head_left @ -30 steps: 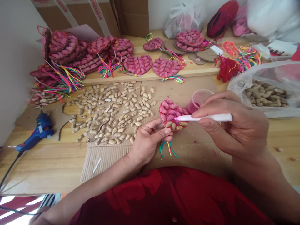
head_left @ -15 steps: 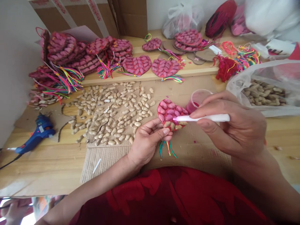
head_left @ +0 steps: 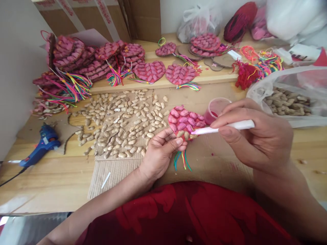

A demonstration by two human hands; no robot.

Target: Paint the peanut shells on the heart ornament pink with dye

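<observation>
My left hand [head_left: 163, 149] pinches the lower left edge of a heart-shaped ornament [head_left: 186, 119] covered in peanuts. Most of its peanuts are painted pink; a few along the bottom [head_left: 186, 135] are plain tan. Coloured cords [head_left: 183, 160] hang below it. Between the thumb and fingers of my right hand [head_left: 255, 136] is a slim white paintbrush [head_left: 224, 127], its tip at the plain peanuts on the ornament's lower right. Whether the tip touches them is hard to tell. A clear cup of pink paint [head_left: 217, 105] stands just behind, partly hidden by my right fingers.
Loose peanuts [head_left: 127, 126] spread over cardboard to the left, with a blue glue gun [head_left: 42, 146] beyond them. Pink peanut ornaments [head_left: 68, 54] are piled on a raised wooden ledge [head_left: 112, 86] at the back. At right is a plastic bag of peanuts [head_left: 288, 102].
The brush tip has moved slightly down and right, from the pink peanuts to the plain ones at the bottom. The ornament has shifted and turned a little left in my left hand.
</observation>
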